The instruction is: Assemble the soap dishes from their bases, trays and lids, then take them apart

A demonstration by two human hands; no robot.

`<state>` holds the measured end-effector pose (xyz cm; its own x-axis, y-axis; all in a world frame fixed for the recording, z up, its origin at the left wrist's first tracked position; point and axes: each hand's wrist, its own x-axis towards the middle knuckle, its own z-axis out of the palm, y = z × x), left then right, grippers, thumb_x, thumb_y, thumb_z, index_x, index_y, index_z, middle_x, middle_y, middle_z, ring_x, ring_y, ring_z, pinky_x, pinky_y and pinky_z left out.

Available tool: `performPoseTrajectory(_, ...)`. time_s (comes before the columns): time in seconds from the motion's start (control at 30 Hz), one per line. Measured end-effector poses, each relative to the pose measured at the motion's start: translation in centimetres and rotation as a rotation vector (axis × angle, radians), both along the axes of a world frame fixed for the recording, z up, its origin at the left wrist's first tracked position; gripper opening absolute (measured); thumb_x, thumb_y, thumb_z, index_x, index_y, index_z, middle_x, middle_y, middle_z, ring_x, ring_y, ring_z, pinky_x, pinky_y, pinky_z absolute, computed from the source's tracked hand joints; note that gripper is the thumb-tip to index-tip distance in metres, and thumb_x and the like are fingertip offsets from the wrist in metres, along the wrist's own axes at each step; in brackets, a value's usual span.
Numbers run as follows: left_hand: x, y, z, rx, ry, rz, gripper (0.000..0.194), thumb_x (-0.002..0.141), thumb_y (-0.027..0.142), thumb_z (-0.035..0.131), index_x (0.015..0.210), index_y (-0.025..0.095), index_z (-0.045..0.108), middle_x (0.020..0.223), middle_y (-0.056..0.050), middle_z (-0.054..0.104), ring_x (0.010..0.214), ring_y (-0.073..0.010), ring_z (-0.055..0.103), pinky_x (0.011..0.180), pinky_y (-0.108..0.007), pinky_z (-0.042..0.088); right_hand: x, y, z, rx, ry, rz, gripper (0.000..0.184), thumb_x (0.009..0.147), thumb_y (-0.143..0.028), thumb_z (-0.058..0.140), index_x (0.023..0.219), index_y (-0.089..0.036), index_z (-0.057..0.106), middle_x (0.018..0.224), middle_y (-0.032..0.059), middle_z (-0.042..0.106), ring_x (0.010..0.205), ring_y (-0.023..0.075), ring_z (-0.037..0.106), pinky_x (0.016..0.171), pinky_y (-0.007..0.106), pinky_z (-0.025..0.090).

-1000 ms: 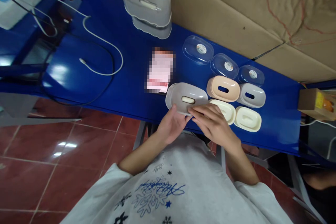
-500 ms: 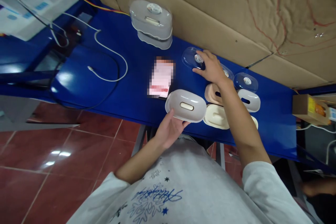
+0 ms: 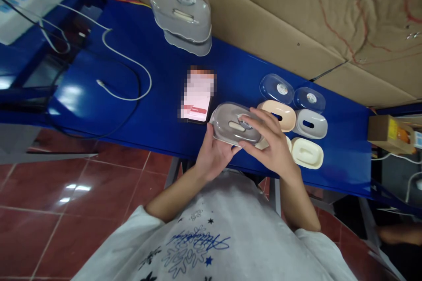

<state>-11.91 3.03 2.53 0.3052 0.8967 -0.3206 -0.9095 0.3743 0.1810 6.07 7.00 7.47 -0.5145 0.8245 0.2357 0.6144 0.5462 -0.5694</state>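
Observation:
My left hand (image 3: 214, 158) is closed around the near left side of a grey oval soap dish (image 3: 220, 138), holding it up at the table's front edge. A cream piece shows through the dish's middle. Over the dish sits a clear lid (image 3: 227, 113) with a round sticker, and my right hand (image 3: 275, 151) grips its right end. Whether the lid is fully seated I cannot tell. Just right are a peach dish (image 3: 285, 116), a grey slotted dish (image 3: 313, 124) and a cream dish (image 3: 308, 153). Another cream piece is mostly hidden behind my right hand.
Two clear lids, one left (image 3: 275, 88) and one right (image 3: 310, 99), lie behind the dishes. Lidded grey dishes (image 3: 181, 9) are stacked at the back left. A phone (image 3: 198, 96) lies on the blue table (image 3: 231, 70). A white cable (image 3: 150, 74) curls at left; cardboard (image 3: 250, 17) stands behind.
My right hand has brought a clear lid from the back of the table toward me and onto the grey soap dish. My left hand still holds the dish.

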Motion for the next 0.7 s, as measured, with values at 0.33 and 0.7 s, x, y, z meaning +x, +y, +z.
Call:
performPoseTrajectory(0.33, 0.5, -0.4, -0.1, -0.078, 0.019, 0.002, 0.066, 0.112, 0.064, 0.037, 0.161, 0.023, 0.053, 0.161, -0.01, 0.062, 0.157, -0.0307, 0.048, 0.128, -0.049, 0.044, 0.7, -0.6, -2.8, 0.094, 0.022, 0.006, 0.07, 0.1, -0.04, 0.074, 0.164, -0.043, 0.044, 0.166, 0.0059, 0.051, 0.155, 0.035, 0.047, 0.127, 0.067, 0.042)
performPoseTrajectory(0.7, 0.3, -0.1, 0.1, -0.081, 0.149, 0.033, 0.073, 0.105, 0.072, 0.047, 0.161, 0.025, 0.054, 0.153, -0.011, 0.069, 0.157, -0.0371, 0.048, 0.125, -0.053, 0.047, 1.2, -1.6, -3.9, 0.155, -0.028, -0.004, 0.086, 0.1, -0.039, 0.074, 0.171, -0.048, 0.026, 0.173, 0.0041, 0.045, 0.16, 0.0369, 0.044, 0.126, 0.068, 0.047)
